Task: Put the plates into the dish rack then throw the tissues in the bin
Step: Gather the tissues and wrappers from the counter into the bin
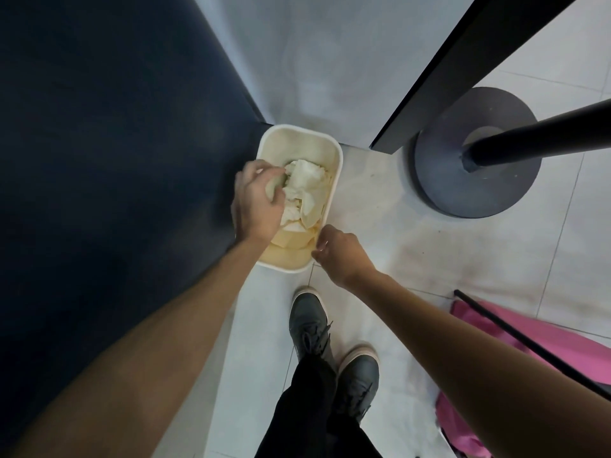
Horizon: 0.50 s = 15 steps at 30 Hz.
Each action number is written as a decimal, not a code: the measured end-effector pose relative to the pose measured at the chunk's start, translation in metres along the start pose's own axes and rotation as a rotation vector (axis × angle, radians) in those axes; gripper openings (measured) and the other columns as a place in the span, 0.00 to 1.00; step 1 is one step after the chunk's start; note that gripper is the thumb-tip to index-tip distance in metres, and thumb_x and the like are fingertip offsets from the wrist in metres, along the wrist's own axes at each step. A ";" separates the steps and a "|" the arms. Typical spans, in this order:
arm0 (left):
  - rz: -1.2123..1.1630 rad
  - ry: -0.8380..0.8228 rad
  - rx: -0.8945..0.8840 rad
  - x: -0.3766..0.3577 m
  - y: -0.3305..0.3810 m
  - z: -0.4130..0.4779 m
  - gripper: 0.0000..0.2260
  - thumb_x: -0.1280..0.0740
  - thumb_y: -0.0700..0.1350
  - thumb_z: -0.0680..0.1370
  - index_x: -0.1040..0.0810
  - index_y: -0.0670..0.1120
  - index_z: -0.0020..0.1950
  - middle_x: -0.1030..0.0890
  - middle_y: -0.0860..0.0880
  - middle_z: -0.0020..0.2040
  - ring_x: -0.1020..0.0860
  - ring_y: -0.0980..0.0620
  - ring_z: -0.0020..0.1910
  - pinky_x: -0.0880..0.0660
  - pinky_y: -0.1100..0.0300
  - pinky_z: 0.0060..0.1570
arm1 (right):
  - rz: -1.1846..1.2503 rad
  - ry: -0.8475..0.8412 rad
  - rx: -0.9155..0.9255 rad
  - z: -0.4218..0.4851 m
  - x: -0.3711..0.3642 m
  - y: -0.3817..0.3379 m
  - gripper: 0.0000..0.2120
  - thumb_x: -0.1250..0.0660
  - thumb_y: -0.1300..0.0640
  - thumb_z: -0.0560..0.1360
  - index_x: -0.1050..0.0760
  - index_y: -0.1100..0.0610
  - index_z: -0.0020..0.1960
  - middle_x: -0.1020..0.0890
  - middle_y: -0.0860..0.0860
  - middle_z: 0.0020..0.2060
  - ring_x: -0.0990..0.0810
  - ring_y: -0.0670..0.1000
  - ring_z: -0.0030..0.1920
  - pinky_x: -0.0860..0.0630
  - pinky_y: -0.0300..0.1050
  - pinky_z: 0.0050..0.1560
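The bin (338, 166) stands on the floor (380, 200) in a corner. Tissues (305, 180) lie in it, under the left hand (256, 196). The right hand (340, 256) is at its near rim, and a stand base (479, 190) is well to its right.

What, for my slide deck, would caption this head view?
Left hand grips crumpled tissues over the open cream bin; right hand beside its near rim.

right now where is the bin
Head view, left of centre: the cream bin stands on the floor against the dark blue wall, under the left hand.
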<state>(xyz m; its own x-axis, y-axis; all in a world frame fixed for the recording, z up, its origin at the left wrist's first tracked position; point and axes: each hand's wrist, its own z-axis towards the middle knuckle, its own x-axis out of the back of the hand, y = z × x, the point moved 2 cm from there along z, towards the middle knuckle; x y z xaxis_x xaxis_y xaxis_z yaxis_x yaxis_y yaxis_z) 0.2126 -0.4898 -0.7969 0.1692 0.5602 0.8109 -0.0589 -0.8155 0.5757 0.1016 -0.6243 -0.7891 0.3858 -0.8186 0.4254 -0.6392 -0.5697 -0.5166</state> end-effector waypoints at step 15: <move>-0.021 -0.171 0.279 0.018 -0.041 -0.044 0.31 0.44 0.24 0.72 0.26 0.43 0.72 0.31 0.46 0.75 0.31 0.46 0.73 0.34 0.54 0.73 | 0.152 0.006 -0.142 0.009 0.002 -0.017 0.11 0.40 0.63 0.79 0.32 0.62 0.60 0.21 0.63 0.52 0.18 0.62 0.48 0.19 0.58 0.50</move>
<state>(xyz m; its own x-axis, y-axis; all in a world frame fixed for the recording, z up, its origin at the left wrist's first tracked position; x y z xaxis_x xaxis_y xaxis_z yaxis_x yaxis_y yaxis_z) 0.1745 -0.4396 -0.8011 0.3315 0.5641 0.7562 0.2146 -0.8256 0.5218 0.1195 -0.6171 -0.7859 0.2739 -0.8936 0.3556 -0.7773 -0.4234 -0.4653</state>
